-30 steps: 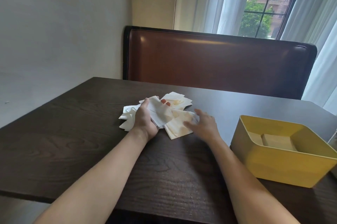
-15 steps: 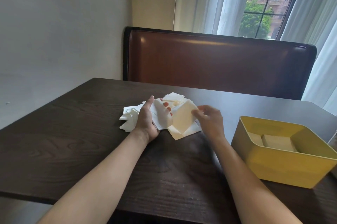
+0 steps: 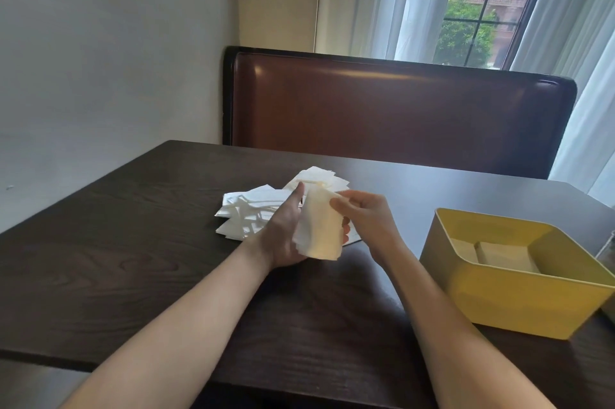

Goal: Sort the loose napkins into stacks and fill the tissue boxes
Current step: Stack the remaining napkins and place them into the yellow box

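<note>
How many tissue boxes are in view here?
1: the yellow box on the table right of the right hand. An object cut off at the frame's right edge cannot be identified.

Cream napkin stack (image 3: pixel 321 228) stood upright in my grip. Loose white napkins (image 3: pixel 249 212) lay scattered left. Yellow box (image 3: pixel 519 275), open, sat right, napkins inside.

surface: dark brown wood-grain rectangular tabletop (image 3: pixel 139 262) | at centre, toward 12 o'clock: loose heap of white paper napkins (image 3: pixel 253 212) lying flat | at 3 o'clock: open yellow rectangular plastic box (image 3: pixel 519 302) standing on the surface, well apart from the heap, pale folded napkins inside
</note>
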A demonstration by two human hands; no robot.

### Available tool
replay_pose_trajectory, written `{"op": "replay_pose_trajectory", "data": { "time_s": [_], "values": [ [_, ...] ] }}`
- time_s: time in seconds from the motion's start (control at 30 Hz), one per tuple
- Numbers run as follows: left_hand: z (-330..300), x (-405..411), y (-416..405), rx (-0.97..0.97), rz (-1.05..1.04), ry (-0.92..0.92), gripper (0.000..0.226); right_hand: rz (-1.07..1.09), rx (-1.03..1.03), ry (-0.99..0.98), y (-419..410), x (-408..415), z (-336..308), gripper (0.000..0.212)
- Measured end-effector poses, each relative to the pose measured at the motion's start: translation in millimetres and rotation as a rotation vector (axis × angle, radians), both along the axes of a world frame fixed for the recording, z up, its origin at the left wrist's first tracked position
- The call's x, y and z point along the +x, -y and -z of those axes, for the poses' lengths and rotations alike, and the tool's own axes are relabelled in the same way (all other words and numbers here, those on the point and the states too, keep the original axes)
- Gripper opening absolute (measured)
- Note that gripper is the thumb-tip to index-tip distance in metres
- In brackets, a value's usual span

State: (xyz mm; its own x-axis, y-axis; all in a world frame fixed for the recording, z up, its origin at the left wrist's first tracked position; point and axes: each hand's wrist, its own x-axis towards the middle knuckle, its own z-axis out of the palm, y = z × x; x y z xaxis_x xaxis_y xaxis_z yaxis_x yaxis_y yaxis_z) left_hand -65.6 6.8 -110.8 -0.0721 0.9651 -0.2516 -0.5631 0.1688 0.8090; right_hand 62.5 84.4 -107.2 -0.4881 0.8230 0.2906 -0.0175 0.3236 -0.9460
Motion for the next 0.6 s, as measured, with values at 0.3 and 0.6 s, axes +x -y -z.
{"op": "replay_pose_trajectory", "data": {
  "time_s": [0.3,0.6],
  "values": [
    [3,-12,-4,0.029,-0.086,0.128,0.042,0.375,0.016,0.177,-23,5,15,0.017],
    [5,-28,-6,0.159,-0.298,0.335,0.032,0.340,0.127,0.717,-24,-1,23,0.019]
  ]
}}
